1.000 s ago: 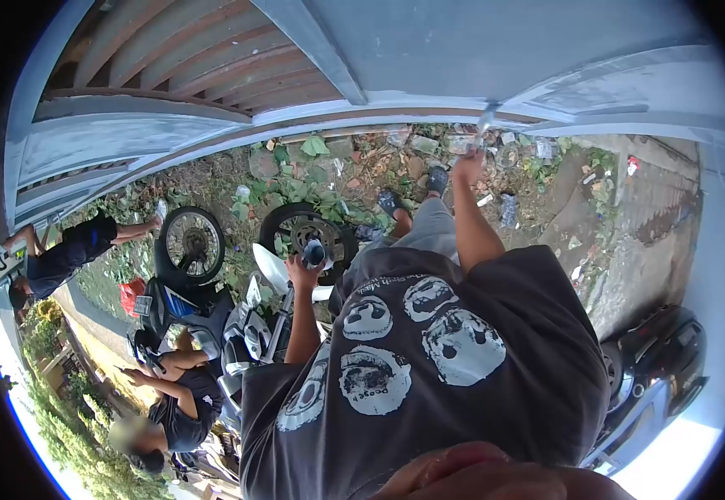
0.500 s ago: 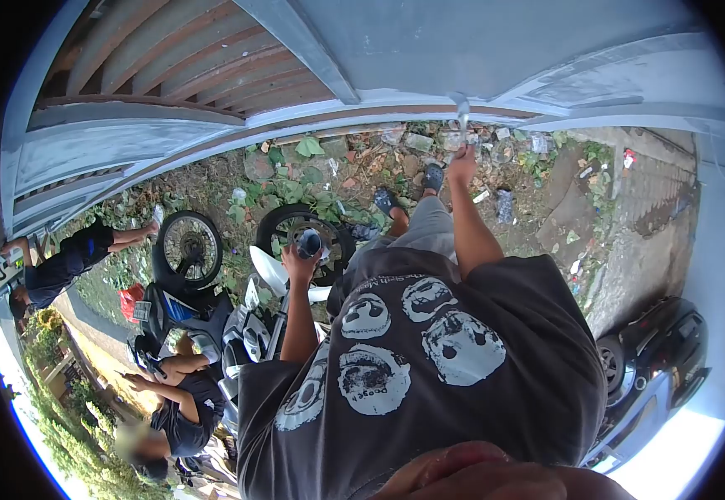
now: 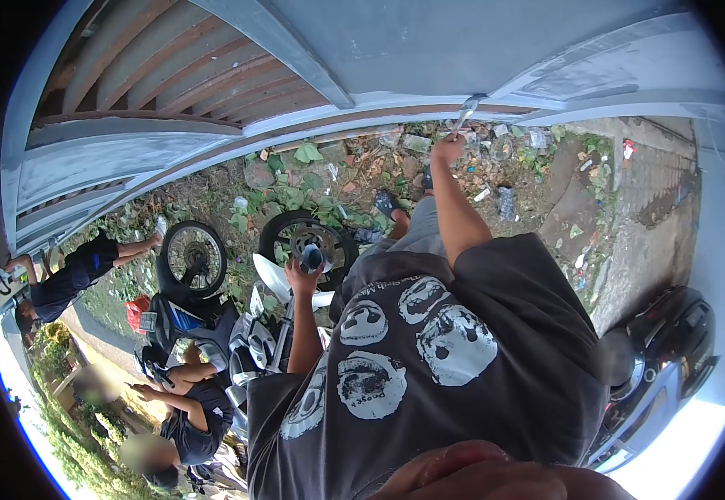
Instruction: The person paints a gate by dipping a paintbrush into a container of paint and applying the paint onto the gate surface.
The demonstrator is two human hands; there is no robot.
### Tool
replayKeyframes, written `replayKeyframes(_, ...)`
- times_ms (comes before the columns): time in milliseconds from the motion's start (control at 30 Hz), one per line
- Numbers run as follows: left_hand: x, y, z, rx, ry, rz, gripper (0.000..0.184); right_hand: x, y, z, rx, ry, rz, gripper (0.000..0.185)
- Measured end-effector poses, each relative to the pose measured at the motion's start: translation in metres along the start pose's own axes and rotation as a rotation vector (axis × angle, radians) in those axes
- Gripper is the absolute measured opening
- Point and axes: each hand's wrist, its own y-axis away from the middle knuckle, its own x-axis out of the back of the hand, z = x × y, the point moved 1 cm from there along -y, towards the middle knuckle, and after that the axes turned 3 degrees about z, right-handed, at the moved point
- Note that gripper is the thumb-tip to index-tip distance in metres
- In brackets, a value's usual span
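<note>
My right hand is closed round the handle of a paint brush, whose bristles touch the lower edge of the blue-grey wall. Bare brown wood shows along that lower edge beside the brush. My left hand holds a small cup with dark inside, over the wheel of a motorcycle. The cup's contents are too small to tell.
Parked motorcycles stand at the left, and another at the lower right. One person sits by them; another stands at the far left wall. Leaves, bricks and litter cover the ground.
My right hand has moved slightly left, and the brush now tilts along the wall's lower edge. My left hand still holds the cup, with little shift.
</note>
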Motion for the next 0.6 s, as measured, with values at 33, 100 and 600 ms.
replayKeyframes(33,0.001,0.001,-0.004,-0.002,-0.002,0.000,0.085,0.001,0.002,-0.004,-0.002,-0.001,0.001,0.027)
replayKeyframes(100,0.002,0.003,-0.009,0.015,-0.020,-0.024,0.086,0.008,0.006,-0.016,0.128,0.047,-0.025,0.022)
replayKeyframes(600,-0.017,-0.040,0.038,-0.099,0.035,0.027,0.079,0.095,0.071,-0.035,0.466,0.165,-0.963,0.028)
